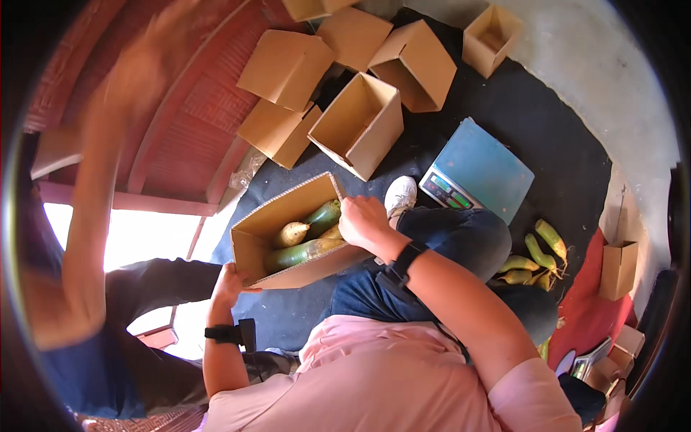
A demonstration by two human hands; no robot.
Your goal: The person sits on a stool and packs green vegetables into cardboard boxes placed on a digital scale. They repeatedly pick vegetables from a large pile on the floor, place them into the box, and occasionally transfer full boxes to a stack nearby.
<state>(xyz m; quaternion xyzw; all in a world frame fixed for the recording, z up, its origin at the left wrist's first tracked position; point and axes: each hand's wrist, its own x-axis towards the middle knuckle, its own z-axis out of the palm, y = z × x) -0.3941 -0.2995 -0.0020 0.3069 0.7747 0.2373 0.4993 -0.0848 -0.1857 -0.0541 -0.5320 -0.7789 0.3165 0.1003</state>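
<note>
Between my hands I hold an open cardboard box (313, 271), tilted toward me. My left hand (229, 281) is closed on its near left corner, thumb along the outside. At the right end, my right hand (362, 222) is closed over the rim, its fingertips partly hidden. Inside lie several green radishes: a dark green radish (325, 217) by my right hand, a radish with a pale end (293, 235), and a long pale green radish (296, 256) along the near wall. Part of another shows beside my right hand.
Several cardboard boxes (360, 122) stand and lie beyond mine. A blue-topped digital scale (486, 167) sits on the black mat, with loose green radishes (536, 252) to its right. At the left, another person's raised arm (101, 173) is blurred near a red wooden structure (191, 129).
</note>
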